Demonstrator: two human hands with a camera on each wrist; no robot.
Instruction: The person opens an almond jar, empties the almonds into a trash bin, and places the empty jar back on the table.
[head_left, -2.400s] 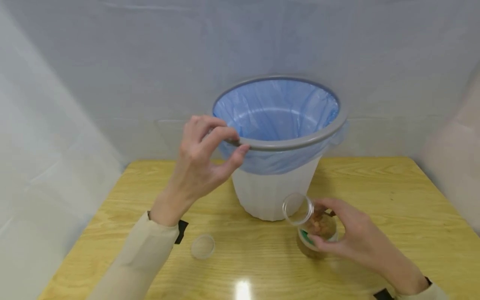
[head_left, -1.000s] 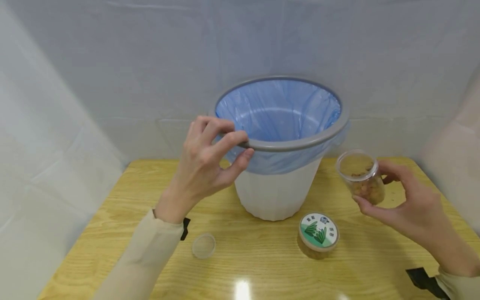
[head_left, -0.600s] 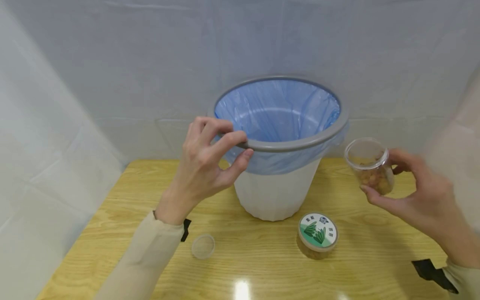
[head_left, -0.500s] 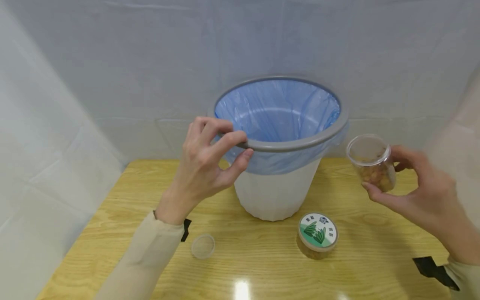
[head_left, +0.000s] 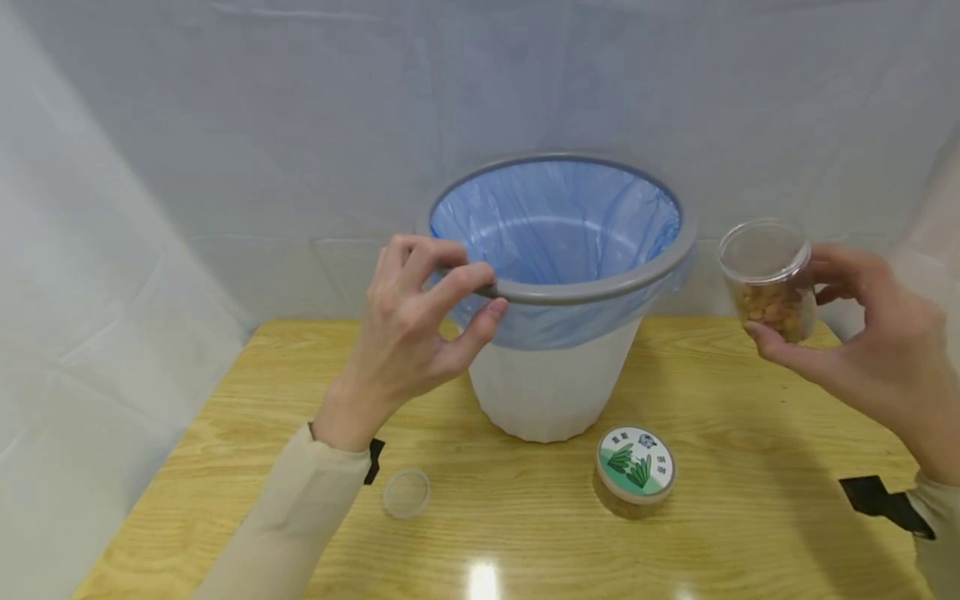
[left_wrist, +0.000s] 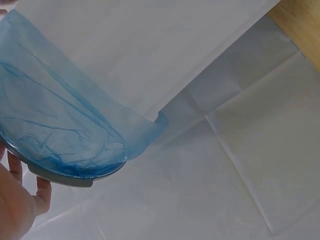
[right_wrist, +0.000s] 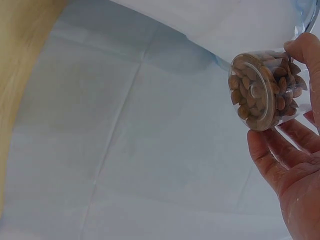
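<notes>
Head view: right hand (head_left: 862,342) grips one clear, round plastic jar (head_left: 768,279), fingers curled round its wall, lid off, mouth tilted toward the camera. Jar sits in the air to the right of the bin rim, well above the counter (head_left: 750,467). Right wrist view shows the jar (right_wrist: 261,90) from below: smooth transparent base, lower part filled with brown almond-shaped nuts (right_wrist: 252,87); count not resolvable.

Left hand (head_left: 408,329) pinches the grey rim (head_left: 585,290) of one bin (head_left: 551,383) between thumb and curled fingers, at the rim's near-left edge. Bin: white, tapered, round; lined with one thin crinkled blue plastic bag (head_left: 555,217) folded out under the rim ring. Left wrist view shows the same bag (left_wrist: 60,130) and rim from underneath.

On the counter, in front of the bin: one round jar lid (head_left: 637,463) with a white-and-green label showing leaves; its small print is not legible. One small clear round cap (head_left: 406,492) lies near the left forearm. Counter is light wood grain, glossy. White sheeting (head_left: 225,125) encloses the back and sides.
</notes>
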